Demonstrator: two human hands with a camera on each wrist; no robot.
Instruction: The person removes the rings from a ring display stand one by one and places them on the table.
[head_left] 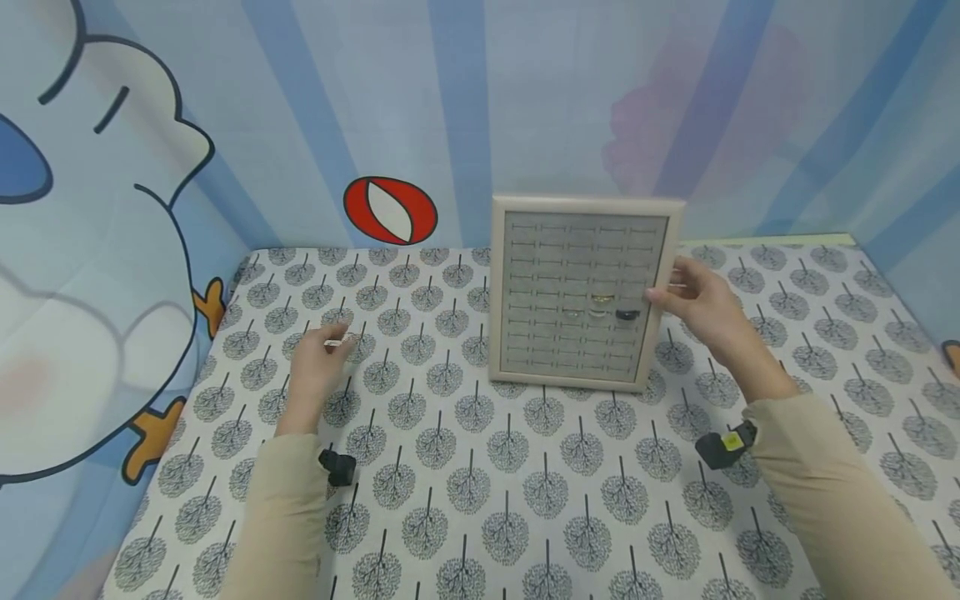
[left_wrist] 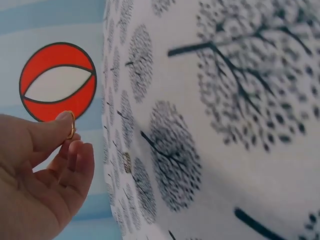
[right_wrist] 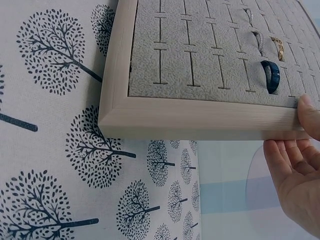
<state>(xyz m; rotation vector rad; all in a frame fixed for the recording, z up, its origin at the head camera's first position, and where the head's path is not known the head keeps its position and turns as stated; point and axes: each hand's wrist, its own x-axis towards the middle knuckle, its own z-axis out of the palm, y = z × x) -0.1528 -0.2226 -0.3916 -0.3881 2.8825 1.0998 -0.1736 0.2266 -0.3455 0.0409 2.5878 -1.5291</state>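
Note:
A gold ring (left_wrist: 71,126) is pinched between the thumb and fingertips of my left hand (head_left: 318,367), above the cloth at the left. My right hand (head_left: 708,308) grips the right edge of a framed ring display board (head_left: 497,292), thumb in front and fingers behind. The board stands propped up, its grey slotted face toward me. Seated in its slots are a gold ring (right_wrist: 278,49), a wide dark blue ring (right_wrist: 271,77) and two silvery rings, one of them a silver ring (right_wrist: 258,43) next to the gold one.
A white cloth (head_left: 517,467) printed with dark trees covers the table. On it lies a small brownish-gold item (left_wrist: 127,162), too small to make out. Behind rises a blue striped backdrop (head_left: 457,108) with cartoon figures.

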